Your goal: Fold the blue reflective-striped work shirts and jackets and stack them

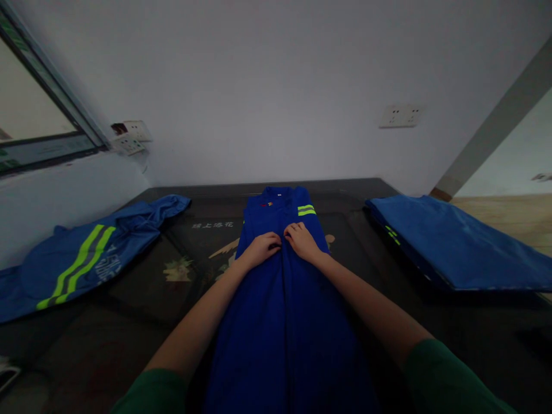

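Observation:
A blue work jacket lies front side up and lengthwise on the dark table, its collar at the far end and its front opening running down the middle. Yellow-green and grey reflective bands show on its sleeve at the right. My left hand has its fingers curled at the left side of the front opening, pinching the cloth. Just across the opening, my right hand pinches the right front edge between thumb and fingers. The fingertips of both hands are close together, a little below the chest.
Another blue garment with reflective bands lies rumpled on the left. A stack of folded blue clothes sits at the table's right side. Behind the table stands a white wall with a socket plate. More sockets are near the window.

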